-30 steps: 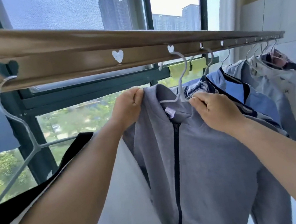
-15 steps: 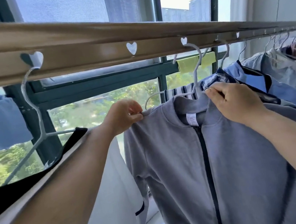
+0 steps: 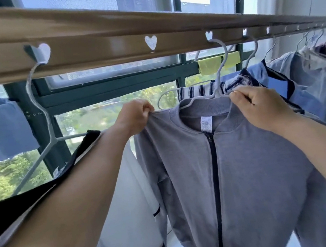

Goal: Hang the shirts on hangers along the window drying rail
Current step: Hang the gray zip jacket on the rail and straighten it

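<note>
A grey zip-front jacket (image 3: 225, 169) hangs on a white hanger (image 3: 218, 80) hooked into the wooden drying rail (image 3: 103, 47) by the window. The left hand (image 3: 133, 117) pinches its shoulder seam; the right hand (image 3: 261, 105) pinches the collar. The fabric looks soft, light and limp, best held at the shoulders. More hung shirts (image 3: 301, 84) follow to the right.

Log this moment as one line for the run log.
step: settling grey zip jacket on white hanger | left hand: pinches shoulder | right hand: grips collar | hanger: hooked on drying rail
</note>
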`<action>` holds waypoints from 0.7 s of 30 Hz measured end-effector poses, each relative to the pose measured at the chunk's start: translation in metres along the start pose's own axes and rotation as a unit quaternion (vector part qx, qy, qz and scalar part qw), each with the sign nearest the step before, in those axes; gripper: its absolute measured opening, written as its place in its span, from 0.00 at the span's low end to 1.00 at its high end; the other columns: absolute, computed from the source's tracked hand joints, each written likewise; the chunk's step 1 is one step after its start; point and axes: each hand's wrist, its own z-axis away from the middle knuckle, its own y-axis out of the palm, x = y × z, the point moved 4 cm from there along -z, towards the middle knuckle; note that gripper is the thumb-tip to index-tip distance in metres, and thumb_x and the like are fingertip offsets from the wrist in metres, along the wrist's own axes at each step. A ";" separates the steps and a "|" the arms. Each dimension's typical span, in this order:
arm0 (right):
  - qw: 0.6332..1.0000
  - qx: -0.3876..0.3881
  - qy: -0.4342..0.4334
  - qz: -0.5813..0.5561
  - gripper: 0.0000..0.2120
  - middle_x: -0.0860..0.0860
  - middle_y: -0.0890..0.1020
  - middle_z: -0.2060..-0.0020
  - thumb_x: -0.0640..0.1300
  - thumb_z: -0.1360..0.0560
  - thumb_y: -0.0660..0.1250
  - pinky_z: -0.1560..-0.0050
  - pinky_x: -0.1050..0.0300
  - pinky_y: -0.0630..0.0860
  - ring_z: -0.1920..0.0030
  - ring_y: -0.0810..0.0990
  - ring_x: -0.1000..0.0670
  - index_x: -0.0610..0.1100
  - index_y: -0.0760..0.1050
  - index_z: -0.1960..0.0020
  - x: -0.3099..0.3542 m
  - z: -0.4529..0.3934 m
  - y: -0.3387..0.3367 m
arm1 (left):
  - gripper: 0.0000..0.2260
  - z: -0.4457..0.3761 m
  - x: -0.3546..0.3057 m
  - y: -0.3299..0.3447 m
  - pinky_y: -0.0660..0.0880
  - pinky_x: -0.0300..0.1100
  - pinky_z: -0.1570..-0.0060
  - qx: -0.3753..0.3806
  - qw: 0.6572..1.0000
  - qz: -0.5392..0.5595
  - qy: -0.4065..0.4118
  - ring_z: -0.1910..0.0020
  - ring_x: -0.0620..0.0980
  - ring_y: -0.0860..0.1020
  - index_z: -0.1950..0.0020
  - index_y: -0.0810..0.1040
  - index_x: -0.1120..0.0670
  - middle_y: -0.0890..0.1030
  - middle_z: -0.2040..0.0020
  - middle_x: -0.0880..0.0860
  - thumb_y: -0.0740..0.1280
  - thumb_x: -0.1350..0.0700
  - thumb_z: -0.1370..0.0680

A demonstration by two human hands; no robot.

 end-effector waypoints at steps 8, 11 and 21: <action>0.977 0.103 0.153 -0.109 0.19 0.49 0.63 0.74 0.48 0.22 0.55 0.64 0.54 0.58 0.71 0.62 0.50 0.43 0.60 0.70 -0.007 0.004 -0.004 | 0.09 0.013 -0.056 0.012 0.65 0.40 0.65 0.064 0.987 0.100 0.112 0.67 0.46 0.70 0.59 0.77 0.53 0.74 0.68 0.48 0.62 0.56 0.21; 0.974 0.143 0.160 -0.067 0.18 0.49 0.62 0.75 0.46 0.24 0.59 0.65 0.55 0.57 0.71 0.60 0.51 0.43 0.61 0.71 -0.006 0.006 -0.010 | 0.11 0.010 -0.049 0.011 0.65 0.40 0.65 0.052 0.986 0.130 0.086 0.69 0.45 0.68 0.62 0.79 0.57 0.75 0.69 0.50 0.63 0.56 0.21; 0.953 0.027 0.199 -0.226 0.06 0.58 0.72 0.80 0.42 0.26 0.68 0.77 0.73 0.62 0.80 0.68 0.61 0.41 0.79 0.60 -0.008 0.025 -0.017 | 0.07 0.014 -0.038 0.004 0.67 0.40 0.65 -0.013 0.986 0.160 0.034 0.64 0.47 0.71 0.53 0.83 0.56 0.78 0.63 0.53 0.66 0.55 0.23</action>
